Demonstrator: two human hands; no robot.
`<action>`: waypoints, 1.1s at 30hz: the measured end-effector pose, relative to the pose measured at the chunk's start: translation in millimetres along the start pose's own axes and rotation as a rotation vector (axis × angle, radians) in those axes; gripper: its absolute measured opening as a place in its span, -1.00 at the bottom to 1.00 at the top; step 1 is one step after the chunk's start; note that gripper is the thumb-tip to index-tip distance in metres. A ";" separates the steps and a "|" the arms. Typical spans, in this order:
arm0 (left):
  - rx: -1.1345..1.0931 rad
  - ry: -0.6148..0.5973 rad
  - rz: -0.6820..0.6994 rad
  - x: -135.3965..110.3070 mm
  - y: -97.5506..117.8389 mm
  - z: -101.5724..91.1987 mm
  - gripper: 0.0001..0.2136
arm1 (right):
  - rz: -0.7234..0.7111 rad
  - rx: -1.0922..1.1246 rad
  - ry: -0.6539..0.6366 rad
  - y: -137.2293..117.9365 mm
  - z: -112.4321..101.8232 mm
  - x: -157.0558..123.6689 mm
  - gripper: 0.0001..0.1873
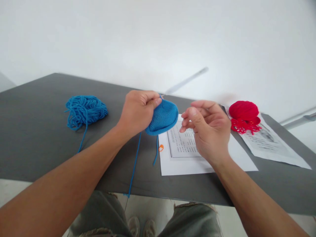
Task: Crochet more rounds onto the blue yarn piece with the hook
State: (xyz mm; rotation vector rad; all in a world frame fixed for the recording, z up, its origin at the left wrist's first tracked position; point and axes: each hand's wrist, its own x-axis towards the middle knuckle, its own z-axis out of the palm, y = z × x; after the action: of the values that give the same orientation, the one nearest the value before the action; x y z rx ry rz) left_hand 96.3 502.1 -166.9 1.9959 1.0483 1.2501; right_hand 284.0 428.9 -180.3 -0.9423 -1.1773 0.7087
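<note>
Left hand pinches blue knitting; right hand is loosely spread. Strand reaching the surface edge might snag, loosening stitches.

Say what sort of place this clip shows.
Most likely a plain indoor room with a craft work spot; whether home or workshop, I cannot tell. A white wall stands behind a dark table, which holds blue yarn and a printed sheet.
</note>
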 end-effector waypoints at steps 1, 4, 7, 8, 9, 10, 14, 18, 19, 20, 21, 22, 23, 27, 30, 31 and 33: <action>0.026 0.096 -0.032 1.9 -2.1 -2.3 -0.72 | 0.014 -0.067 -0.058 -0.3 -1.5 -0.3 -0.73; 0.024 0.247 -0.043 5.1 -6.1 -4.9 -0.72 | -0.035 -0.318 -0.480 1.3 -7.2 -1.8 -0.80; 0.035 0.286 -0.008 3.6 -5.2 -0.1 -0.73 | -0.132 -0.517 -0.852 4.8 -9.0 -3.5 -0.96; 0.039 0.284 0.006 2.3 -4.3 2.4 -0.73 | -0.142 -0.560 -0.901 5.7 -8.3 -4.0 -0.96; 0.041 0.273 0.017 0.7 -3.2 5.0 -0.73 | -0.142 -0.591 -0.924 6.1 -7.1 -4.4 -0.95; 0.039 0.257 0.024 -1.0 -2.3 7.5 -0.73 | -0.142 -0.608 -0.936 6.1 -5.7 -4.8 -0.93; 0.036 0.195 0.030 -6.8 -0.3 14.7 -0.76 | -0.151 -0.666 -0.973 3.6 -2.6 -5.7 -0.82; 0.016 0.187 0.008 -7.7 -2.7 17.3 -0.75 | -0.149 -0.694 -0.968 0.9 -7.9 -5.0 -0.95; 0.011 0.201 -0.001 -7.1 -3.9 17.4 -0.75 | -0.145 -0.686 -0.950 0.5 -9.6 -4.5 -0.89; 0.008 0.220 -0.008 -6.2 -5.1 17.2 -0.75 | -0.141 -0.681 -0.936 0.1 -11.0 -4.0 -0.84; 0.008 0.239 -0.011 -5.2 -6.2 16.9 -0.75 | -0.138 -0.681 -0.932 -0.2 -12.0 -3.4 -0.82; 0.010 0.256 -0.012 -4.2 -7.2 16.4 -0.75 | -0.135 -0.685 -0.937 -0.5 -12.5 -2.8 -0.83; 0.013 0.269 -0.014 -3.3 -8.0 15.9 -0.75 | -0.132 -0.693 -0.950 -1.0 -12.9 -2.0 -0.85; 0.013 0.283 -0.015 -1.0 -8.6 14.4 -0.73 | -0.149 -0.693 -0.969 -4.8 -16.6 3.4 -0.87; 0.009 0.284 -0.005 -0.9 -7.8 14.7 -0.72 | -0.153 -0.660 -0.928 -9.9 -24.2 8.8 -0.80; 0.007 0.284 -0.003 -0.9 -7.5 14.9 -0.72 | -0.128 -0.643 -0.918 -11.5 -26.5 10.1 -0.80; 0.007 0.280 -0.001 -1.0 -7.2 15.2 -0.72 | -0.060 -0.619 -0.933 -13.1 -28.5 11.2 -0.87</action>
State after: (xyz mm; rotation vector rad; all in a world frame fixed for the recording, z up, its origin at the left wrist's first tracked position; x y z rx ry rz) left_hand 107.6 504.4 -179.3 1.8601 1.1836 1.5598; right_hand 314.3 426.0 -166.7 -1.0982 -2.3308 0.7699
